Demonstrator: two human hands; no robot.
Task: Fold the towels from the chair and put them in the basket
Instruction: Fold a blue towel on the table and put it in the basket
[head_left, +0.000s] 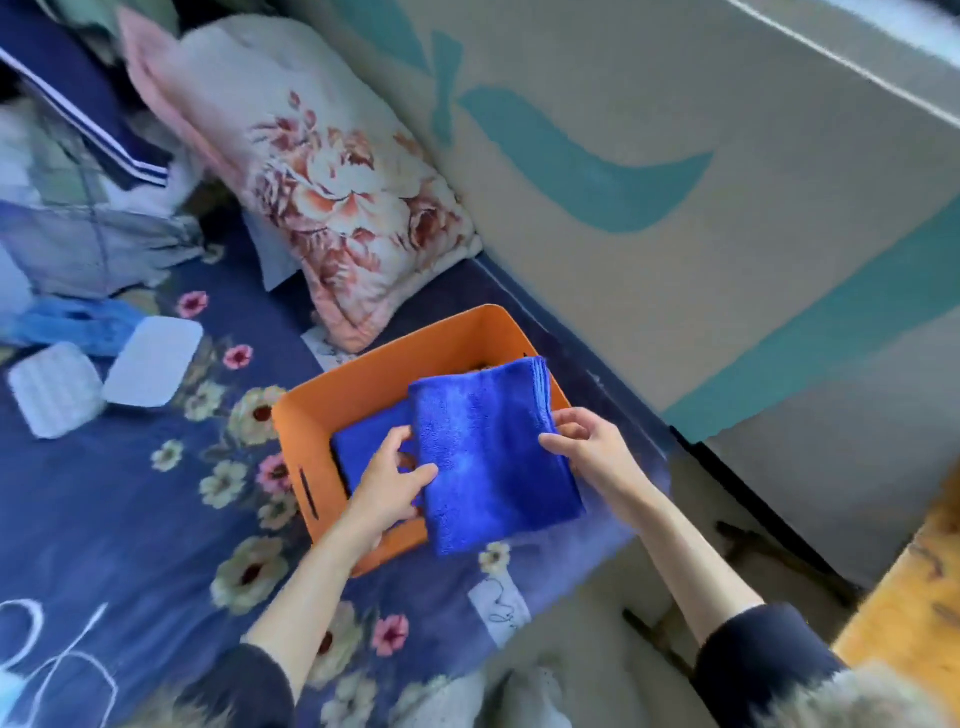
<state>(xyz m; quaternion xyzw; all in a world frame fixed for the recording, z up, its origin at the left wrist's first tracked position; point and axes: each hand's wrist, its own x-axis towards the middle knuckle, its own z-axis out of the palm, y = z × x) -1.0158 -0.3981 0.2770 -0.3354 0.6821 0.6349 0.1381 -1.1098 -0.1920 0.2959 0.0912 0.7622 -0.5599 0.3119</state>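
Over orange basket (363, 374), our left hand (387, 480) and right hand (587, 439) pinch folded blue towel (493, 457); uneven release risks unfolding, towel snagging near rim.

Fluffy matt cloth towel (493, 457); smooth orange plastic basket (374, 374).

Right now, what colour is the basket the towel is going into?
Orange, with a bright blue folded towel held over it; the head view shows it.

Navy floral bedspread (130, 499), pretty crowded

Holding an orange basket (374, 364), a floral pillow (332, 208), two pale pads (104, 379) and piled clothes (88, 208).
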